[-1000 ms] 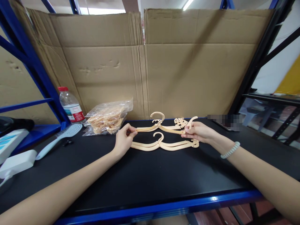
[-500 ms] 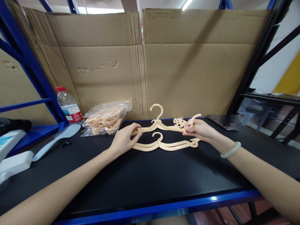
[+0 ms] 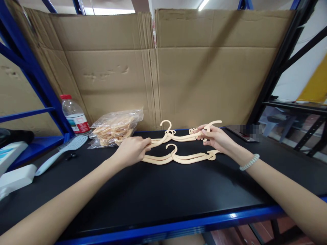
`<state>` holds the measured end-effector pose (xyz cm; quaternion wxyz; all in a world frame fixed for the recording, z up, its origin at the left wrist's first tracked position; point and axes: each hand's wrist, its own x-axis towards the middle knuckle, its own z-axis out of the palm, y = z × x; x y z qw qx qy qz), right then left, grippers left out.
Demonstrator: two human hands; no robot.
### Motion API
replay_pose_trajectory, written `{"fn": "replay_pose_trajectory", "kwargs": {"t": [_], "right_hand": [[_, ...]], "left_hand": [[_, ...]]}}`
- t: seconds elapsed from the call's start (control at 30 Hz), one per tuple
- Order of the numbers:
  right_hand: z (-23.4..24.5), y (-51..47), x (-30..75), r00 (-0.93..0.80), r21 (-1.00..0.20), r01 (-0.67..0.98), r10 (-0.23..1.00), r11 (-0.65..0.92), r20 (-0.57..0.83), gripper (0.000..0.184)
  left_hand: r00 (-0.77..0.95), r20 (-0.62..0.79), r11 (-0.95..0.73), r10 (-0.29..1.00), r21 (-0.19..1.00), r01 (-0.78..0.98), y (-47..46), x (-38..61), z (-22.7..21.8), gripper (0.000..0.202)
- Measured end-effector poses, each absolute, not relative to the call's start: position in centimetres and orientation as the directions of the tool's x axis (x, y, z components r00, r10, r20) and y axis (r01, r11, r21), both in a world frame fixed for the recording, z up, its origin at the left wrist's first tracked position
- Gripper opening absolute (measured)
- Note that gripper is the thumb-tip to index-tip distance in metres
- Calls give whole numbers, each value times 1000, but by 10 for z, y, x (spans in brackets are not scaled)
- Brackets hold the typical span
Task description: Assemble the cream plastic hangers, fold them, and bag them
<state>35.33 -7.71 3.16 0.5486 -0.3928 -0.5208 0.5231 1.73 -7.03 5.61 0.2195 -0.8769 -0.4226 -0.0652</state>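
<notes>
A beige clothes hanger [image 3: 182, 137] is held between both hands, its hook pointing up and away from me. My left hand [image 3: 133, 149] is closed around its left end. The fingers of my right hand [image 3: 213, 136] pinch its right end, where a curved beige piece sticks up past the thumb. Nearer to me, a second beige hanger [image 3: 190, 159] lies on the black table, its left tip partly behind my left hand. Small beige pieces [image 3: 191, 131] lie behind the held hanger, partly covered by my right fingers.
To the left stand a clear plastic bag [image 3: 117, 127] of beige pieces and a red-capped bottle [image 3: 76, 115]. A pale hairbrush [image 3: 63, 149] and a white object [image 3: 17, 178] lie closer. A dark flat device [image 3: 242, 132] rests at the back right, before a cardboard wall [image 3: 217, 78].
The held hanger has shifted slightly left, its hook now lower and tilted. My left hand has turned with its knuckles upward, and my right hand has moved a little left and up.
</notes>
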Motion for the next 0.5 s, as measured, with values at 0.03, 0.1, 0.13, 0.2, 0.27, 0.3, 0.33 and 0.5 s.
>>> {"fn": "replay_pose_trajectory", "kwargs": {"t": [0.03,0.1,0.13,0.2,0.27,0.3,0.33,0.5], "right_hand": [[32,-76,355,-88,-971,-185,982,149,168,19],[33,-73,361,-71,-962,-230,983,150,170,18],[33,-72,364,-63,-959,-242,984,146,165,17],[34,-69,372,-57,-967,-221,988,125,141,17],[34,-68,379,-58,-983,-153,992,105,115,18],[35,-68,383,-60,-989,-108,993,99,106,21],[35,-68,386,-66,-993,-59,993,99,103,23],[39,-67,402,-184,-956,248,976,156,112,32]], "left_hand": [[634,275,-547,723,-332,769,-70,17,57,18],[629,235,-552,741,-321,770,-69,15,59,16],[626,221,-554,748,-311,772,-68,14,60,15],[623,210,-560,754,-291,776,-66,10,61,14],[627,211,-569,750,-277,774,-64,7,62,14],[633,214,-576,744,-273,770,-63,6,63,14],[640,215,-584,738,-271,765,-62,5,63,14],[676,143,-646,723,-206,735,-62,3,67,13]]}}
